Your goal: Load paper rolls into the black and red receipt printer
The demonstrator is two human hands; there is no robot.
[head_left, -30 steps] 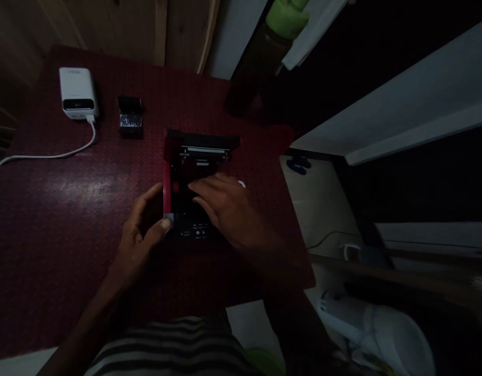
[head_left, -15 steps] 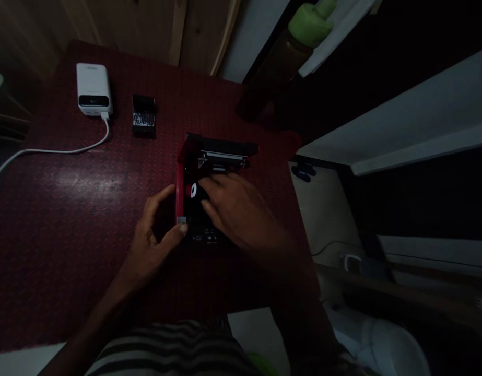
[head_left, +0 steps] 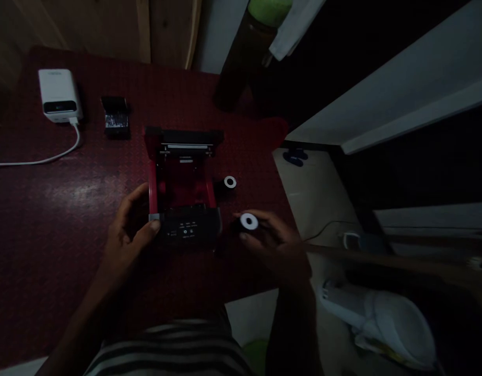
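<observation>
A red and black printer (head_left: pixel 181 227) sits on the table with its lid (head_left: pixel 186 141) raised and its red inner bay exposed. At its left front corner, my left hand (head_left: pixel 125 230) grips the side, thumb on the top edge and fingers along the outer wall. Right of the printer, my right hand (head_left: pixel 278 243) pinches a small dark roll (head_left: pixel 249 221) whose white ring-shaped end faces up. A second similar roll (head_left: pixel 230 182) stands on the table just beyond, close to the printer's right wall.
A white power bank (head_left: pixel 59 94) with a cable (head_left: pixel 48 161) lies at the far left, near a small black object (head_left: pixel 116 117). A tall bottle with a green cap (head_left: pixel 244 57) stands at the back. The red table's (head_left: pixel 68 250) right edge drops to the floor.
My right hand has come out of the printer's bay and moved right, now with a roll in it. The second roll has come into sight. The left hand keeps its hold; the view has shifted.
</observation>
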